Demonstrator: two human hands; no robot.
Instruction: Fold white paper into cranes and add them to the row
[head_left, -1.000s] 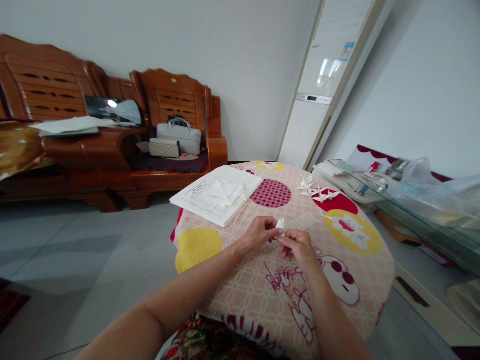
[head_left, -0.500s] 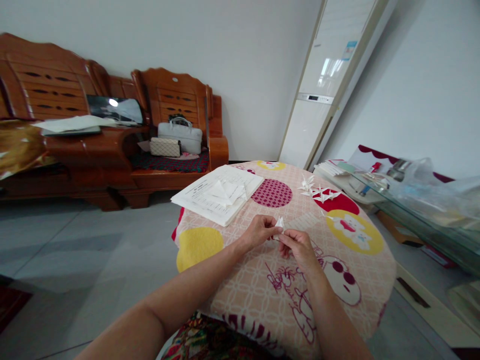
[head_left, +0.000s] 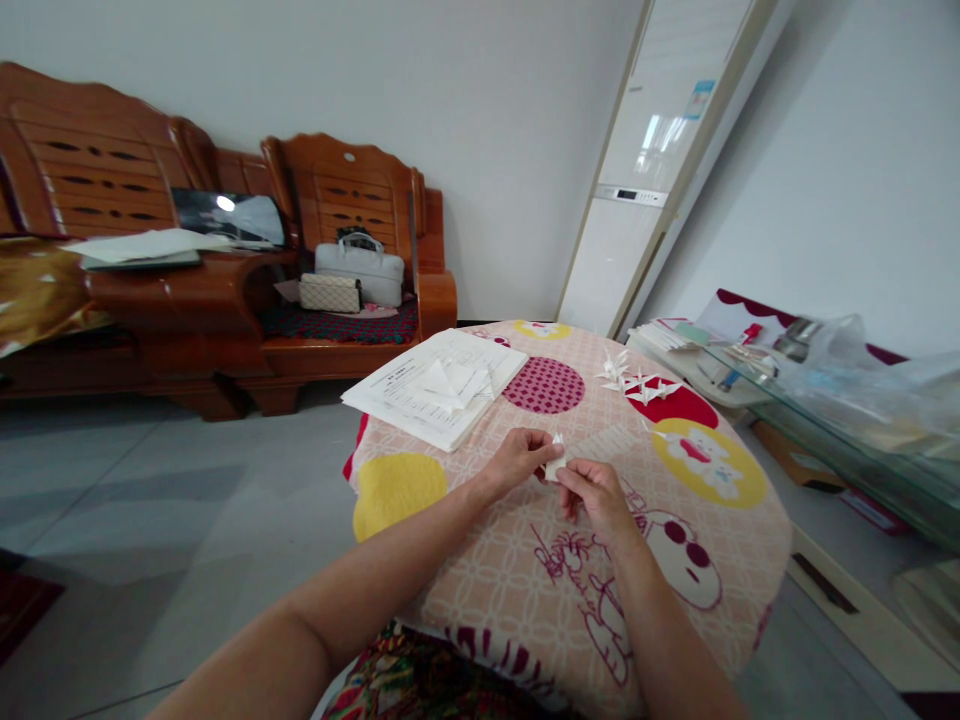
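- Grey tiled floor point(head_left: 150, 480) spreads wide and open on our left, between the desk and the wooden sofa point(head_left: 345, 190) along the far wall.
- White, tall air conditioner point(head_left: 645, 180) stands in the far corner. A glass-topped stand point(head_left: 840, 430) runs near the desk's right side, leaving only a narrow gap.
- Our round desk point(head_left: 487, 570), under a pink patterned cloth, curves away on every side.
- Paper stack point(head_left: 405, 390) sits at the far left edge, with little folded cranes point(head_left: 634, 380) far right.
- Our left hand point(head_left: 517, 462) and right hand point(head_left: 600, 495) meet mid-desk, each grip pinched narrow on the small folded paper point(head_left: 556, 455), just over the cloth.
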